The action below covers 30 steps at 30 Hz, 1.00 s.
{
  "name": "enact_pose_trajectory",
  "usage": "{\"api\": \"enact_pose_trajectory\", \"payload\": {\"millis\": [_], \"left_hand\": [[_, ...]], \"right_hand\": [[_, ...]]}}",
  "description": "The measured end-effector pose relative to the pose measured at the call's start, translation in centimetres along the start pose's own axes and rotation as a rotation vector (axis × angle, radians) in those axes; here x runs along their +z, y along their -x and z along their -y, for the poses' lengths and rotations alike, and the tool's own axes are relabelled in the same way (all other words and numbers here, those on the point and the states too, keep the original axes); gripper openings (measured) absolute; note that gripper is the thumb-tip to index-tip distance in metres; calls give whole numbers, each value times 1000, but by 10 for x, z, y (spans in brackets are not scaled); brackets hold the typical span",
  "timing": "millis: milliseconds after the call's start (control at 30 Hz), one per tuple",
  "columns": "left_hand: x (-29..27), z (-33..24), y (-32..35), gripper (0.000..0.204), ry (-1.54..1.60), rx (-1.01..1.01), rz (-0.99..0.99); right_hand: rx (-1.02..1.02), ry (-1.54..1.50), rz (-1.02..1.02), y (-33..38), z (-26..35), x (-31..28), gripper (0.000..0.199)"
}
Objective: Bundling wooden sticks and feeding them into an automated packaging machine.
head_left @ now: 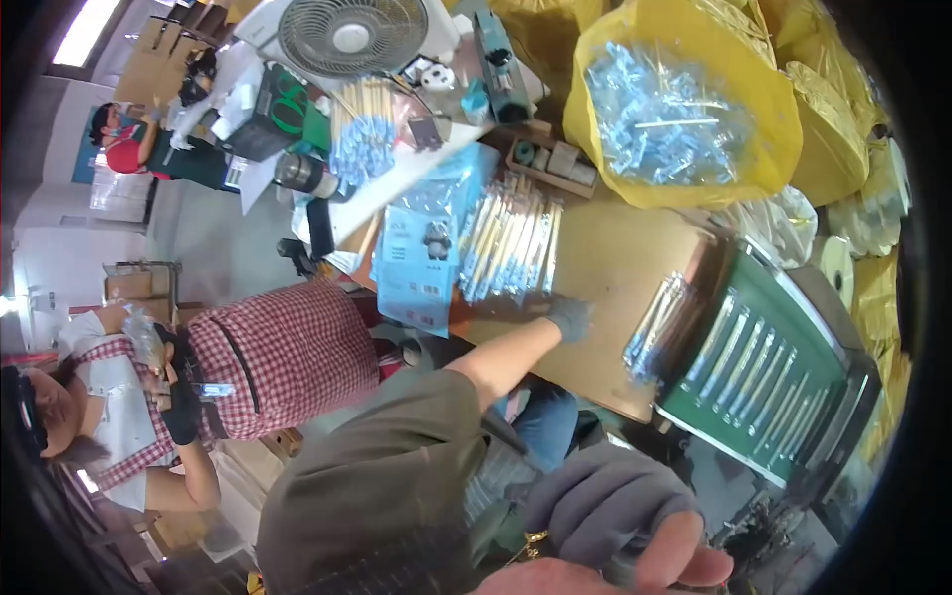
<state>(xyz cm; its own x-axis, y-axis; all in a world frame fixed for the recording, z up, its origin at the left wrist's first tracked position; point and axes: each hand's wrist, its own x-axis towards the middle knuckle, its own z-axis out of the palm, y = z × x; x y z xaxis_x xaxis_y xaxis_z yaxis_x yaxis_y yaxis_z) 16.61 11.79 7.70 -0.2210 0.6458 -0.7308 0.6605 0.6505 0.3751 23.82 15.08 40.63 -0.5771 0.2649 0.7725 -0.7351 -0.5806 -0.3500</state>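
Note:
My left hand (570,318), in a grey glove, reaches out from an olive sleeve and rests on a brown table (615,248). It lies just below a row of long clear-wrapped packets (511,243), apart from them. A small pile of similar packets (659,322) lies to its right. My right hand (620,531) is close to the camera at the bottom edge, grey-gloved with bare fingertips curled. Whether it holds anything is hidden.
A green conveyor belt (764,367) carrying several packets stands right of the table. A yellow bag (783,149) full of clear packets sits behind it. Blue cards (416,263), a steel flask (302,174) and a fan (347,35) lie farther back. A person in a checked apron (278,352) sits on the left.

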Motion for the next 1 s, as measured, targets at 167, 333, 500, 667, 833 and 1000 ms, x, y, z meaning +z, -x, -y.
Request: {"api": "enact_pose_trajectory", "payload": {"millis": [167,333,500,667,833,1000], "left_hand": [[-11,17,4,51,50,9,14],[-3,18,-4,53,35,157,-136],[8,36,-31,52,-33,402,-122],[11,7,-67,55,-47,410,-82],[13,-9,-93,57,-141,322,-253],[42,-66,-94,60,-197,174,-257]], "right_hand": [[-24,-41,131,-26,10,-3,60],[-232,429,-136,-8,59,-5,52],[-404,746,-101,15,123,23,50],[-391,1012,-108,56,160,70,51],[-414,1319,-254,97,180,94,51],[-586,1005,-601,155,177,120,47]]}}
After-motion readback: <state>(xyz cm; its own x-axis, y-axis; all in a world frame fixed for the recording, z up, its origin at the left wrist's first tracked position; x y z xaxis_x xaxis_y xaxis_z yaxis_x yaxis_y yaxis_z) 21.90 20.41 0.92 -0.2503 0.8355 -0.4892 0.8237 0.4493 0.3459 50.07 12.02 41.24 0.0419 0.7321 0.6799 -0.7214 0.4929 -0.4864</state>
